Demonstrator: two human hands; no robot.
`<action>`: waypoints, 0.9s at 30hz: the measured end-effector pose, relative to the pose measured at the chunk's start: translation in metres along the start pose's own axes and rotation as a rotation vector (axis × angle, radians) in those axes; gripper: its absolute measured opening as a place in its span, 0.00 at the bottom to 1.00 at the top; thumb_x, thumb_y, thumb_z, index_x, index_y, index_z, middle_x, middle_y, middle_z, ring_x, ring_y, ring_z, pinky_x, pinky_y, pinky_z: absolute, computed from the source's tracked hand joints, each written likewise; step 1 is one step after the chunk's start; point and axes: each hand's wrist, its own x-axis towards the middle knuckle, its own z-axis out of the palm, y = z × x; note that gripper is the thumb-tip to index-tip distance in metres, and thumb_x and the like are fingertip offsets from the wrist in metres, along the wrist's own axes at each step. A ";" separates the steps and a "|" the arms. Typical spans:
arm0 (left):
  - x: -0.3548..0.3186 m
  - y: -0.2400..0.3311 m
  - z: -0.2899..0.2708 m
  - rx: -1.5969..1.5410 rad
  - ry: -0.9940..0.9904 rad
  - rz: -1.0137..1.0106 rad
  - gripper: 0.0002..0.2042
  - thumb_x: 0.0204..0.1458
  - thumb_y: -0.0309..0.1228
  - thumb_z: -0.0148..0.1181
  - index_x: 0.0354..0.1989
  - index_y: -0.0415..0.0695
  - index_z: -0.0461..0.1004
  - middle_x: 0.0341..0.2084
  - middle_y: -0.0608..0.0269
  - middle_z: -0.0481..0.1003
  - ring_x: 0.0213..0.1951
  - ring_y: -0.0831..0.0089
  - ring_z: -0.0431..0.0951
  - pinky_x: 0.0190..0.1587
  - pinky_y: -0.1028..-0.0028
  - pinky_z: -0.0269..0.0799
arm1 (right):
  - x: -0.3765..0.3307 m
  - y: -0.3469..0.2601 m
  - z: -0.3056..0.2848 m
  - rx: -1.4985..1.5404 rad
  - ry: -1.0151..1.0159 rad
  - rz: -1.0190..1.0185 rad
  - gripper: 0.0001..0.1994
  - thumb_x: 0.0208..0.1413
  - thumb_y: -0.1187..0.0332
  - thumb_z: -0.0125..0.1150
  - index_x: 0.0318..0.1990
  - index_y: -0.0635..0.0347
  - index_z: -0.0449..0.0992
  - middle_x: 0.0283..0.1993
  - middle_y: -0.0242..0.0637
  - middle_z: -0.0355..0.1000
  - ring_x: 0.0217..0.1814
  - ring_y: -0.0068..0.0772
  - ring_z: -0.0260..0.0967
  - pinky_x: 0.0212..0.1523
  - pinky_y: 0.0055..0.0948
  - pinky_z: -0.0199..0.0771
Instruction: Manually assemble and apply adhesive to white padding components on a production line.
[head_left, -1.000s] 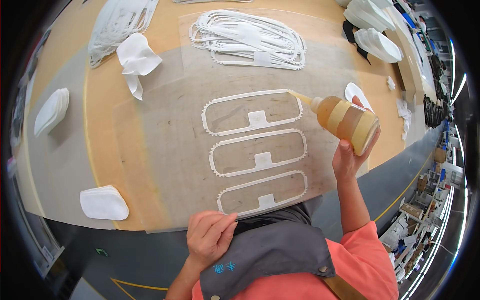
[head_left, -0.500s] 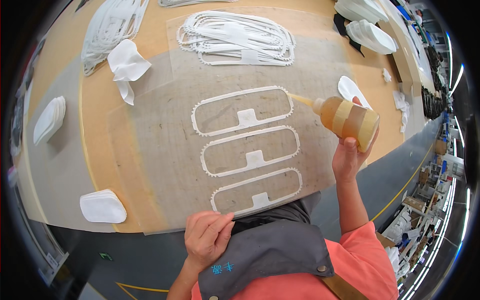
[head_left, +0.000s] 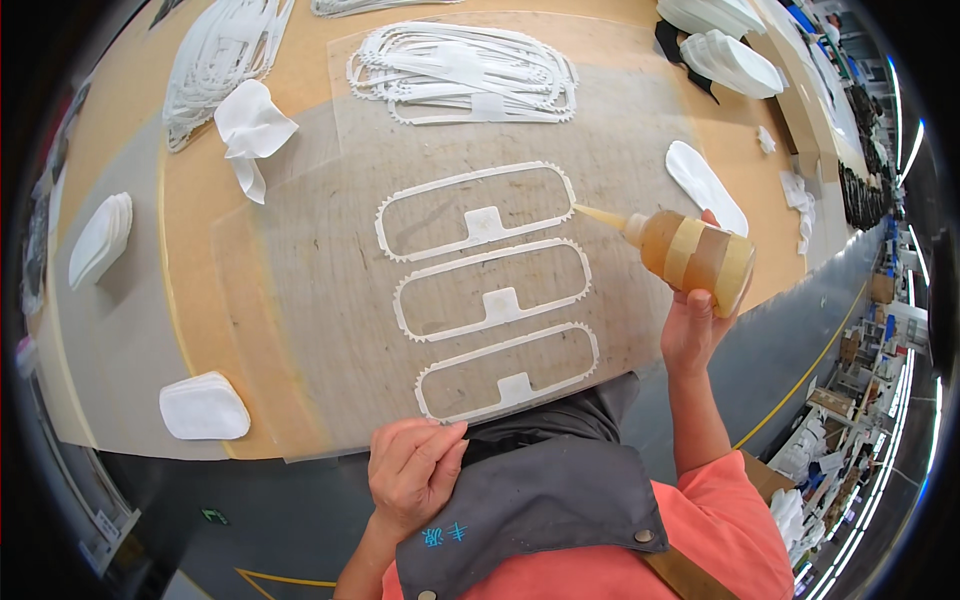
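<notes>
Where glue bottle (head_left: 692, 256) tilts, scuffed wooden workbench (head_left: 300, 290)

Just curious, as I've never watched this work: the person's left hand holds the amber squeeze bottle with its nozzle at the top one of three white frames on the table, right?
Not quite. The head view shows the right hand holding the amber squeeze bottle, not the left. The left hand rests at the table's near edge. The rest stands: the nozzle points at the right end of the top white frame of three.

1. Lay crumpled near the table's far left: a white cloth (head_left: 252, 128).
2. Sat at the near left edge: a small stack of white pads (head_left: 203, 407).
3. Rested far right: a white oval insole piece (head_left: 705, 185).
</notes>
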 end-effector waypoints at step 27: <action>-0.005 -0.001 0.002 -0.006 0.007 0.001 0.14 0.44 0.23 0.75 0.41 0.46 0.84 0.30 0.66 0.78 0.37 0.65 0.79 0.40 0.70 0.71 | -0.024 0.007 0.021 0.185 -0.058 0.152 0.45 0.57 0.46 0.70 0.73 0.57 0.51 0.75 0.53 0.55 0.77 0.44 0.54 0.74 0.48 0.54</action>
